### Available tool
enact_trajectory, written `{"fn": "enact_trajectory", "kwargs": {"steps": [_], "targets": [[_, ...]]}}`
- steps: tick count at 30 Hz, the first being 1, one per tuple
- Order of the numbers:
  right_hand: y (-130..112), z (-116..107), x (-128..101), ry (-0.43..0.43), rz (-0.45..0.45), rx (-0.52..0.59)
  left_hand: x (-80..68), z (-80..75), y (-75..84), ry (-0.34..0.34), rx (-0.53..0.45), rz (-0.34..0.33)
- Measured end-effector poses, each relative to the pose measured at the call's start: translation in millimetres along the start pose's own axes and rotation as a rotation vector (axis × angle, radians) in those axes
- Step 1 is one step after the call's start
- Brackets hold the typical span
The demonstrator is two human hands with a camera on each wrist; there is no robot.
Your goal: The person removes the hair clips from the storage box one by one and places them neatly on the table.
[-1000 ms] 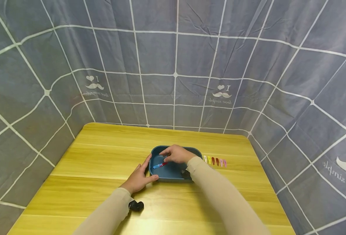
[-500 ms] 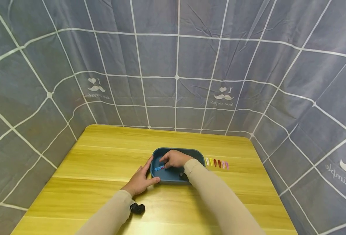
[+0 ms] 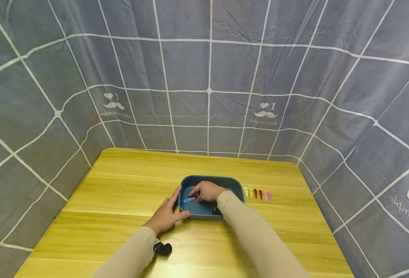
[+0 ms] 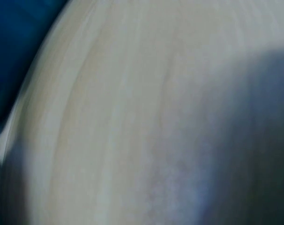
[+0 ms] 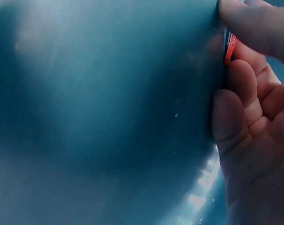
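A dark blue rectangular tray (image 3: 209, 214) sits on the wooden table. My left hand (image 3: 166, 215) lies at its left end, thumb on the front rim and straight fingers along the side. Inside the tray, my right hand (image 3: 207, 191) reaches down with curled fingers and pinches a red snap hair clip (image 5: 231, 48), seen between thumb and fingers in the right wrist view. Beside those fingertips a blue hair clip (image 3: 188, 200) lies on the tray floor. The right hand hides part of the red clip. The left wrist view holds mostly blurred table.
Right of the tray, several snap hair clips stand in a row: a white clip (image 3: 246, 192), a yellow clip (image 3: 250, 192), dark red ones, and a purple clip (image 3: 269, 196) at the end. A grey curtain (image 3: 190, 108) with white lines surrounds the table (image 3: 135, 173).
My right hand has lowered into the tray, and its fingers have closed in on the red clip beside the blue one. The left hand stays at the tray's left end.
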State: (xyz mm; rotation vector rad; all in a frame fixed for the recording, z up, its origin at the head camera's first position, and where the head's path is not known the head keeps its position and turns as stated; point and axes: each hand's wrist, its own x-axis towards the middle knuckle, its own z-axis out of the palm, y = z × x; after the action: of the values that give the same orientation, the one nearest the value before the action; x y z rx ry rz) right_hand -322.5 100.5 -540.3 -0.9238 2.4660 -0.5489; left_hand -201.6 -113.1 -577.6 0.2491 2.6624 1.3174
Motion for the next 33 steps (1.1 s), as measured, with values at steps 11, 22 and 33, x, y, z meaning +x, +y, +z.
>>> {"fn": "enact_trajectory", "kwargs": {"steps": [11,22,33], "targets": [[0.7,2.6,0.1,0.035,0.020,0.012,0.5,1.5,-0.5,0.004,-0.003,-0.009],[2.8,4.6,1.0,0.049,0.000,0.020,-0.4,0.8,-0.8,0.005,0.005,-0.013],[0.9,3.9,0.5,0.044,0.014,0.043,-1.2,1.2,0.5,0.007,0.000,-0.013]]}}
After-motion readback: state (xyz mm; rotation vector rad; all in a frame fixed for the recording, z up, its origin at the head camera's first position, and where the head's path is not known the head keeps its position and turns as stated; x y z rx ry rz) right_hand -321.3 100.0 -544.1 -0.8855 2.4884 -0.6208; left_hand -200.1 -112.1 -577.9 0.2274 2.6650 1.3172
